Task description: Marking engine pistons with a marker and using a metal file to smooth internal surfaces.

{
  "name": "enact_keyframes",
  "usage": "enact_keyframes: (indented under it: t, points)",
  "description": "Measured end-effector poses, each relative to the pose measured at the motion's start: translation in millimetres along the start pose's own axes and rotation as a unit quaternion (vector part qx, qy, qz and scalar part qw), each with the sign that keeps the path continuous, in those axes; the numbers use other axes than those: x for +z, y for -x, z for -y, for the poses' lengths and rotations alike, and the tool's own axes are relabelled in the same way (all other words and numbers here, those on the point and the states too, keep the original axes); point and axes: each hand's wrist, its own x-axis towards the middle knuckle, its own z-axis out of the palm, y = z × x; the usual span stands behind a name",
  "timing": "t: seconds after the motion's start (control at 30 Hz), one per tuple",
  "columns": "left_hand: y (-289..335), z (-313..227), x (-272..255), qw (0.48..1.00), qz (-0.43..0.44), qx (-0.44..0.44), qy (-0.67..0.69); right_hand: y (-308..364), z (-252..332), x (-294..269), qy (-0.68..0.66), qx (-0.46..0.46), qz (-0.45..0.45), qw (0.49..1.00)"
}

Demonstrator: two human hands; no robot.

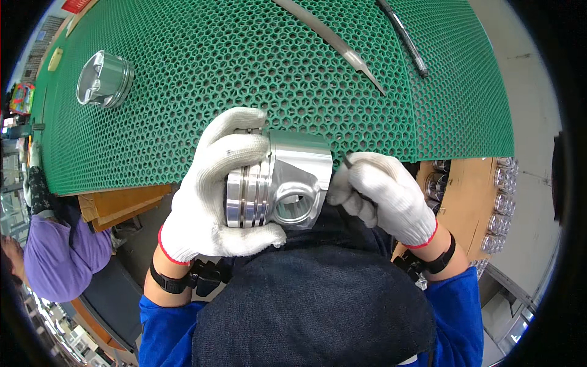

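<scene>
Silver metal makes up the piston (pixel 299 153) at the centre of the frame, lying on its side with its grooved end to the left, its skirt to the right and a round pin hole facing the camera. The left hand (pixel 205 205), in a white knit glove with a red cuff, is curled firmly round the grooved end, fingers over the top and thumb along the underside. The right hand (pixel 388 192), gloved alike, is just beside the skirt, its fingers closed on a thin dark tool (pixel 347 161) that is mostly hidden; whether the fingers touch the piston I cannot tell.

Beyond them spreads a green honeycomb mat (pixel 183 79). Another piston (pixel 105 79) sits on it at the upper left. At the upper middle lies a curved grey tool (pixel 324 30) with a pointed tip, and at the upper right a dark pen (pixel 405 38).

Black straps (pixel 171 282) circle both wrists above blue sleeves (pixel 455 318), and dark cloth (pixel 312 306) fills the lower middle. Shiny metal parts (pixel 504 202) line a brown board (pixel 468 205) at the right. A person in purple (pixel 61 257) is at the lower left.
</scene>
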Motion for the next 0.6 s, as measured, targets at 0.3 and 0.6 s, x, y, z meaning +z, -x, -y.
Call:
enact_keyframes:
  t: [0.3, 0.6]
  points:
    - [-11, -1, 3, 0.999, -0.010, -0.036, -0.004, -3, -10, 1, 0.384, -0.384, -0.064, 0.838]
    - [-24, -16, -7, 0.944, -0.129, -0.250, 0.170, -1, -7, 6, 0.593, -0.306, 0.009, 0.745]
